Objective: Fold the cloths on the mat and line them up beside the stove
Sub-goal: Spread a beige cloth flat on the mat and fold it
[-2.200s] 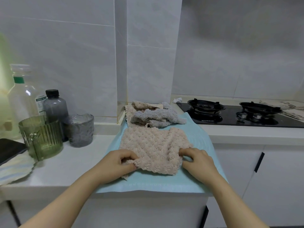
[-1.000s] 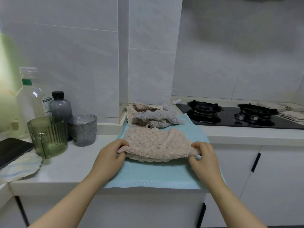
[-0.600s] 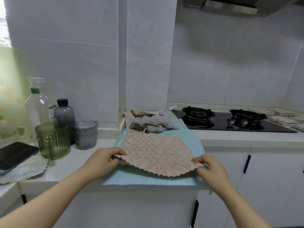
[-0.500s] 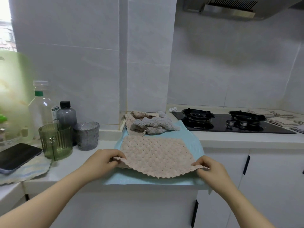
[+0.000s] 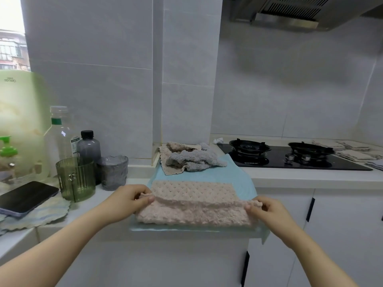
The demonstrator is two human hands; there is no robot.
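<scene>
A beige waffle-textured cloth [image 5: 192, 204] lies across the light blue mat [image 5: 242, 181] on the counter. My left hand [image 5: 128, 198] pinches its near left corner and my right hand [image 5: 267, 210] pinches its near right corner. The near edge is lifted and turned over, so a raised fold runs between my hands. At the mat's far end sits a heap of loose cloths [image 5: 188, 157], grey over beige. The black gas stove [image 5: 290, 156] is to the right of the mat. Folded cloths [image 5: 352, 152] lie in a row on the counter right of the stove.
On the counter left of the mat stand a green ribbed cup [image 5: 75, 179], a grey glass [image 5: 113, 171], a dark bottle [image 5: 88, 146] and a clear bottle [image 5: 60, 137]. A black phone [image 5: 27, 196] lies on a scalloped cloth. A range hood [image 5: 290, 15] hangs above the stove.
Both hands spread the beige cloth flat by its near corners, then lifted the near edge and turned it over into a fold. The camera has tilted upward.
</scene>
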